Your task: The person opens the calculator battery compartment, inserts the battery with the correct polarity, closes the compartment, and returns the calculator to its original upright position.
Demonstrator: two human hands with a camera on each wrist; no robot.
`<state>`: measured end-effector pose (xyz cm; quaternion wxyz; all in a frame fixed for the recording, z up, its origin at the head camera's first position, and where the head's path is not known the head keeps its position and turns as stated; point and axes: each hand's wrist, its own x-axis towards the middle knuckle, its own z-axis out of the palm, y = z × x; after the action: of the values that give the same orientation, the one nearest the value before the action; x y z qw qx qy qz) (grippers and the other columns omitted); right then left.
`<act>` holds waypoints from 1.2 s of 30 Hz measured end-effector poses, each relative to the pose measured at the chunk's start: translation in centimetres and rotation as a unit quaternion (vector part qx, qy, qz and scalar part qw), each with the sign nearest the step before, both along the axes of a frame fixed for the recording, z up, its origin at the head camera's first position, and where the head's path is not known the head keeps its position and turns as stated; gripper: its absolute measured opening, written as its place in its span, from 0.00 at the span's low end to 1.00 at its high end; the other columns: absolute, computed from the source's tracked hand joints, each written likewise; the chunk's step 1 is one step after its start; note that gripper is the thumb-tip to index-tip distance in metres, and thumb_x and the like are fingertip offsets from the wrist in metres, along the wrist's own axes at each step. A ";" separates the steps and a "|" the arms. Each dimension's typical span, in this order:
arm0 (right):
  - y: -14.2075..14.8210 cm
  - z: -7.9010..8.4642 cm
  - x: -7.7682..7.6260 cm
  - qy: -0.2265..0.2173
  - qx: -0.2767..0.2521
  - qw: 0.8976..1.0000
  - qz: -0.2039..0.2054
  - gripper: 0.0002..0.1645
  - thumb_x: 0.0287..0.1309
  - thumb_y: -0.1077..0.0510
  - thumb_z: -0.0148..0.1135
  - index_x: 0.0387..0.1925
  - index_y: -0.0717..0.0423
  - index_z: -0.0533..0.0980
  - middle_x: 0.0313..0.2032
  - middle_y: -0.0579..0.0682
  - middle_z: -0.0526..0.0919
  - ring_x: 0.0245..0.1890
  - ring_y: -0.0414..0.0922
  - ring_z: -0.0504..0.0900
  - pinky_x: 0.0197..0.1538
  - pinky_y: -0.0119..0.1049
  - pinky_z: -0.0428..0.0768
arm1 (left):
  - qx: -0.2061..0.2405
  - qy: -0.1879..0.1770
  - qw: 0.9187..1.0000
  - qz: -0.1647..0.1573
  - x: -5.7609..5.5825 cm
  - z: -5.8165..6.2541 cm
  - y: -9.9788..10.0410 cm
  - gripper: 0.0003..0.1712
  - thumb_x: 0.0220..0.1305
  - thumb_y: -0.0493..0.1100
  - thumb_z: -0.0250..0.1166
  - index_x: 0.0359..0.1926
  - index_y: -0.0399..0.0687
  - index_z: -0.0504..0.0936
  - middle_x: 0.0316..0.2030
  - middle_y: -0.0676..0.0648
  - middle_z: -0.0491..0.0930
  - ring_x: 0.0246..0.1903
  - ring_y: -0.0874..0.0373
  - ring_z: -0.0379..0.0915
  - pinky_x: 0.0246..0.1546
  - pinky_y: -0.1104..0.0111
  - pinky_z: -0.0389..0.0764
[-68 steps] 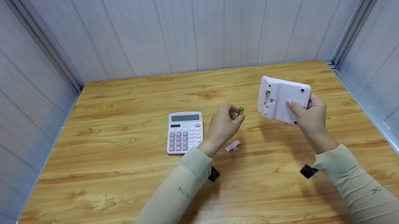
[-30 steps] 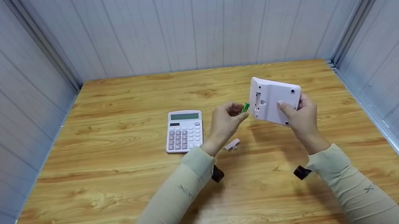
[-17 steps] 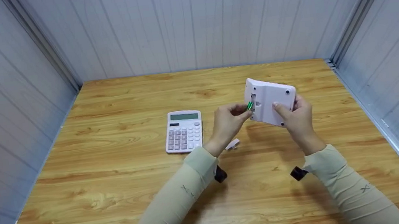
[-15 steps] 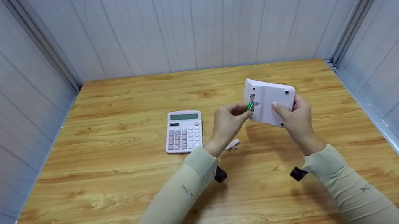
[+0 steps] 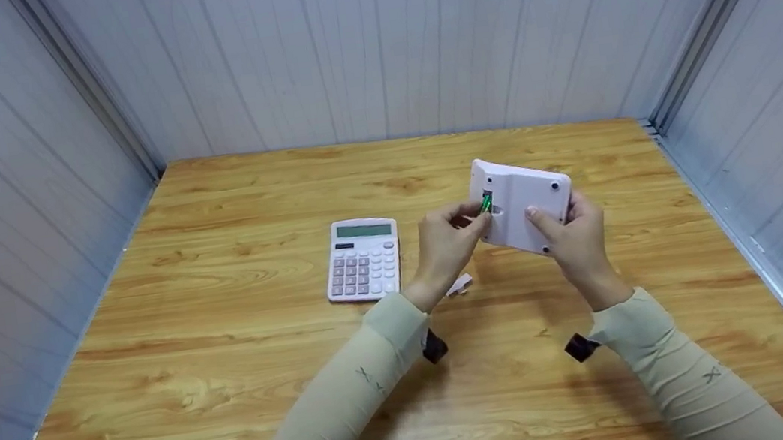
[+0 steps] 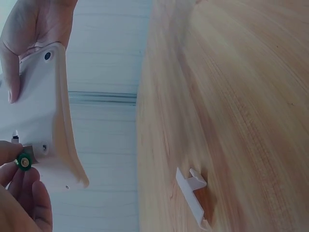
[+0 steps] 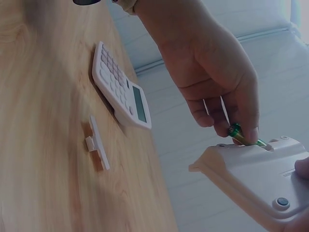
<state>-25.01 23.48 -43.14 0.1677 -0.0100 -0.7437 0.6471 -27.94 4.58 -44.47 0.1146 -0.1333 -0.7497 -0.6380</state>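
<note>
My left hand (image 5: 444, 247) pinches a small green battery (image 5: 485, 204) between thumb and fingers. The battery sits at the open battery slot on the back of a pale pink calculator (image 5: 521, 195); the right wrist view shows the battery (image 7: 240, 134) tilted, its far end at the slot. My right hand (image 5: 581, 236) grips this calculator by its right end, thumb on the back, holding it above the table with its keys hidden. A small battery cover (image 6: 190, 195) lies on the table below the left hand.
A second pale pink calculator (image 5: 363, 260) lies face up on the wooden table (image 5: 243, 360), left of my left hand. Pale panels (image 5: 375, 40) enclose the table at the back and both sides.
My right hand has brought the calculator leftward. My left hand has moved slightly right with the battery, which has gone from apart from the calculator to right at its slot.
</note>
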 end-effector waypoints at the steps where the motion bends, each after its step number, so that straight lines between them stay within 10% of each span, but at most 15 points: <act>1: -0.1 0.0 0.0 -0.001 -0.002 1.000 0.002 0.24 0.69 0.69 0.65 0.65 0.70 0.75 0.58 0.68 0.85 0.54 0.48 0.88 0.54 0.42 0.91 | 0.003 0.004 1.000 0.003 0.1 0.0 0.0 0.09 0.68 0.35 0.75 0.46 0.36 0.93 0.39 0.41 0.92 0.31 0.65 0.80 0.32 0.77 0.83; 18: -0.4 0.5 -0.1 0.007 -0.089 0.996 -0.013 0.22 0.66 0.74 0.66 0.60 0.72 0.77 0.44 0.48 0.89 0.45 0.39 0.90 0.47 0.34 0.91 | -0.063 0.096 0.992 -0.047 -0.2 -0.5 -0.7 0.20 0.65 0.30 0.71 0.57 0.31 0.89 0.52 0.37 0.88 0.46 0.49 0.83 0.44 0.67 0.86; 30: 0.3 0.6 -0.1 -0.045 -0.096 0.994 0.038 0.24 0.72 0.71 0.64 0.66 0.67 0.73 0.48 0.41 0.89 0.52 0.40 0.89 0.50 0.36 0.91 | -0.069 -0.025 0.989 -0.129 -1.3 -0.2 -3.1 0.37 0.68 0.39 0.76 0.75 0.40 0.74 0.70 0.39 0.76 0.67 0.43 0.75 0.67 0.50 0.82; 36: 0.3 0.5 -0.2 -0.067 -0.099 0.992 0.047 0.26 0.73 0.71 0.63 0.69 0.66 0.71 0.50 0.42 0.88 0.52 0.40 0.89 0.51 0.36 0.92 | -0.025 -0.106 0.981 -0.163 -2.1 -0.6 -3.8 0.37 0.69 0.38 0.75 0.76 0.39 0.74 0.67 0.38 0.80 0.62 0.45 0.81 0.60 0.58 0.87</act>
<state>-25.20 23.76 -42.63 0.0850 -0.0345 -0.6851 0.7226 -30.03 0.82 -45.03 -0.0741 -0.1885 -0.7412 -0.6400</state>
